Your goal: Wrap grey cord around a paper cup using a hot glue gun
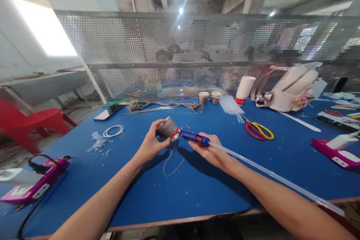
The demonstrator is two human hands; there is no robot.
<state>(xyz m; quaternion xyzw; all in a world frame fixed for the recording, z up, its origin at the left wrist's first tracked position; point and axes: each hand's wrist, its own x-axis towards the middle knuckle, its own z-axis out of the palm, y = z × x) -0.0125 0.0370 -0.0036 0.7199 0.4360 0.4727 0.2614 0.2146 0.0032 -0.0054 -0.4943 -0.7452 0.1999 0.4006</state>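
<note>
My left hand (152, 144) is closed around a small cup wrapped in grey cord (167, 128), held just above the blue table (197, 183). A loose end of the cord (171, 163) hangs from the cup and curls on the table. My right hand (212, 153) grips a blue glue gun (194, 138), its red and white tip touching the cup's side. A long clear glue stick (270, 174) runs back from the gun over my right forearm.
A pile of grey cord (165, 105), two small wrapped cups (209, 97), stacked paper cups (244, 89), clear sticks (232, 107), red-yellow scissors (258, 130) and a pink bag (289, 88) lie further back. Pink devices (36, 183) (337, 152) flank me. A perforated screen (197, 52) divides the table; people sit behind it.
</note>
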